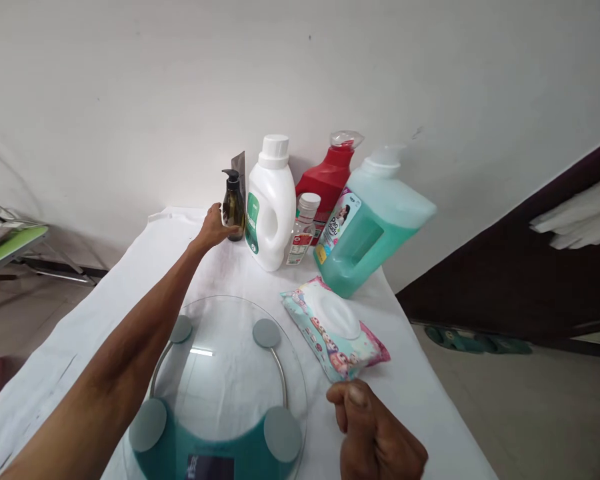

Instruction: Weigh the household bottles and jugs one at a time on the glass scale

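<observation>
My left hand point(213, 229) reaches far across the table, its fingers closed round a small dark pump bottle point(234, 205) standing at the back. My right hand point(375, 437) hovers low near the front right with its fingers curled in and nothing visible in them. It sits just in front of a pack of wet wipes point(333, 328) lying flat. A round glass scale point(220, 393) with a teal base lies between my arms.
A white jug point(271, 203), a small clear bottle point(303, 229), a red spray bottle point(329, 177) and a large tilted teal jug point(371, 223) stand by the wall. The table has a white cloth point(55, 353). Green slippers point(475, 340) lie on the floor at right.
</observation>
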A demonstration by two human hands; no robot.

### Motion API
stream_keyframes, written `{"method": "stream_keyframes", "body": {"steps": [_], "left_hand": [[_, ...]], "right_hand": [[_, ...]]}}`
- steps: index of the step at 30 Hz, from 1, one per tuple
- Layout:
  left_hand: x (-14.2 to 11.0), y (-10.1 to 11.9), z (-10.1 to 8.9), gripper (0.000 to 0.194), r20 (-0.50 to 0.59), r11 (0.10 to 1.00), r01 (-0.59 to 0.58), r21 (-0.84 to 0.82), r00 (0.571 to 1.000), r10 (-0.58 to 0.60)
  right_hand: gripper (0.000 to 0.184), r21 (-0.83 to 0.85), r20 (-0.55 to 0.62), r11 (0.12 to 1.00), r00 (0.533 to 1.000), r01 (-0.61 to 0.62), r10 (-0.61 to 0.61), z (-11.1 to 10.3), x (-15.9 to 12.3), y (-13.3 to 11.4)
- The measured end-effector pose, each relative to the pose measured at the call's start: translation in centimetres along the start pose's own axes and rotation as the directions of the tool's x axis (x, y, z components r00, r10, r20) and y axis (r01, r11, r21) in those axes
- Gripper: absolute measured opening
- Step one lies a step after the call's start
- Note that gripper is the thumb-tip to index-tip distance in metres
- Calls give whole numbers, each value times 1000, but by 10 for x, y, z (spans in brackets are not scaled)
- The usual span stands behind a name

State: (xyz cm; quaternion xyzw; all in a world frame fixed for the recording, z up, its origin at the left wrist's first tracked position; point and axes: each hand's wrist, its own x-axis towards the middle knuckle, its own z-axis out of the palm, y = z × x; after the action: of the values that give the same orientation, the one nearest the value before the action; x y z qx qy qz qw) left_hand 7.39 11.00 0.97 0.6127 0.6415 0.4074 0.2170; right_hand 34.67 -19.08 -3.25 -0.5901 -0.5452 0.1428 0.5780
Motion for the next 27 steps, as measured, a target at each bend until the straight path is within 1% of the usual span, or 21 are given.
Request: {"method": "stream_keyframes", "body": {"steps": [2,4,6,8,10,12,13,15,16,18,20,23,25,27], "left_hand": [[-21,8,-6,73,-42,1000,9,-23,999,-10],[-47,19,-9,70,-70,998,-32,-46,997,29],[-76,34,-9,65,-61,989,-137,-55,989,134],[-106,51,-6,66,-3,961,-271,-52,962,272],[-133,68,2,74,105,914,-402,-49,908,405],[-154,83,14,87,274,852,-523,-14,818,506],[-161,89,22,93,367,818,-575,20,765,529],[-170,100,39,101,534,744,-659,109,670,515],[-171,105,48,103,598,705,-691,159,636,488],[-170,115,66,106,690,631,-737,242,588,421],[-165,123,80,110,754,590,-755,286,557,347],[-156,130,92,105,818,599,-753,271,508,270],[-152,129,96,96,826,615,-752,237,489,280],[-150,121,98,86,806,630,-754,186,484,341]], "right_hand": [[49,-33,6,996,996,85,-85,-2,2,7],[50,-87,-14,988,991,128,-129,-6,5,10],[53,-133,-87,986,990,101,-113,-9,11,11],[53,-98,-218,995,974,34,-54,-11,18,11],[50,15,-347,999,937,-46,48,-13,26,13],[48,131,-408,987,902,-93,139,-15,33,16],[47,166,-418,980,893,-105,166,-15,35,18],[49,196,-422,974,887,-113,188,-15,38,22],[50,204,-418,972,888,-115,193,-15,39,23],[51,222,-402,967,892,-126,209,-15,39,24],[52,247,-387,959,893,-142,232,-16,38,22],[56,280,-376,947,889,-161,262,-17,38,18],[59,299,-368,938,886,-174,281,-18,39,14],[63,317,-357,931,886,-182,296,-18,39,11]]}}
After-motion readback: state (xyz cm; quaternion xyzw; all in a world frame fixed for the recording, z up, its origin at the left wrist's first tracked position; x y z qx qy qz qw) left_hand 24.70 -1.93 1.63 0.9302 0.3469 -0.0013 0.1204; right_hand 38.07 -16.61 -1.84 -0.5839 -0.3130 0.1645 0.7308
